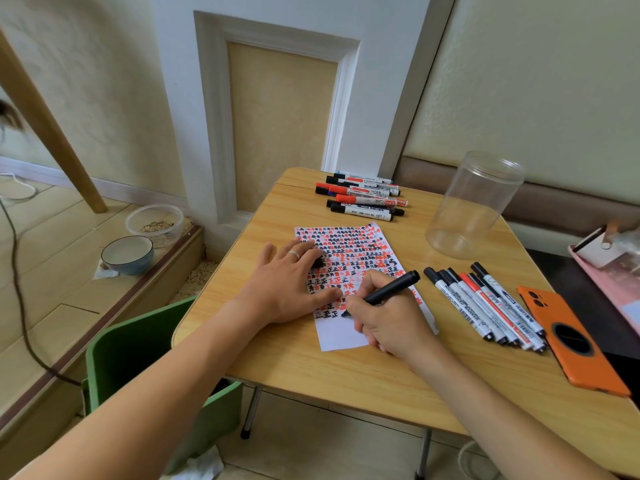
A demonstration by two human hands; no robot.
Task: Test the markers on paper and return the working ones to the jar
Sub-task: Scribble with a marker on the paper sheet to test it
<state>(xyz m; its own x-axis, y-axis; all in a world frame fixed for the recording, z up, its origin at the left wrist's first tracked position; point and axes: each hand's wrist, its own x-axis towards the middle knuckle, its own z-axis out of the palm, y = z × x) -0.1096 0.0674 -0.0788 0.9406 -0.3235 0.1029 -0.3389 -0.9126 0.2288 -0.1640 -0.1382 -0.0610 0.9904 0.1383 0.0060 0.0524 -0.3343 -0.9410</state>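
Observation:
A white paper sheet [341, 336] covered in black and red marks lies on the wooden table [346, 372]. My left hand [289, 282] lies flat on the sheet's left side, with a small black cap [318, 262] partly hidden under its fingers. My right hand [388, 318] grips a black marker [391, 289] with its tip down on the paper. A clear empty jar [474, 202] stands at the back right. Several markers [363, 197] lie heaped at the back. Another row of markers [485, 304] lies right of the paper.
An orange phone [571, 344] lies face down at the table's right edge, beside a pink item [609, 261]. A green chair [145, 362] stands left of the table. On the floor at the left sit a bowl [127, 254] and a plastic container [154, 221].

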